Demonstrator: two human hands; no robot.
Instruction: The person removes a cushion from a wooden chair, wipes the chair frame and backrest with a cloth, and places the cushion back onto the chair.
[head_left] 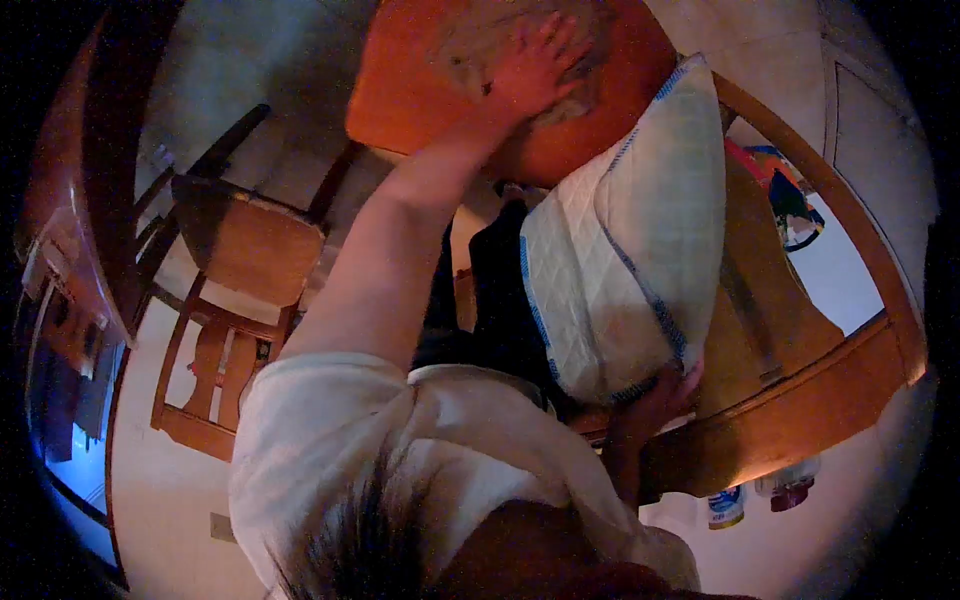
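My left arm stretches forward to a broad orange surface (400, 85). There my left hand (545, 70) lies with its fingers spread on a crumpled grey-brown patch (470, 45) that looks like cloth. A whitish pillow (665, 210) with a quilted side and blue stitched edges leans at my right side on the wooden seat. At its near bottom corner, my right hand (655, 400) is curled against the edge, and the fingertips show beside the stitching. The palm is in shadow and partly hidden.
A wooden chair (250, 240) stands on the left, with a dark glossy piece of furniture (110, 170) beyond it. To my right runs the curved wooden frame (780, 430) of my seat. Colourful printed material (785, 195) shows through it. A blue-and-white container (727, 507) is behind the frame.
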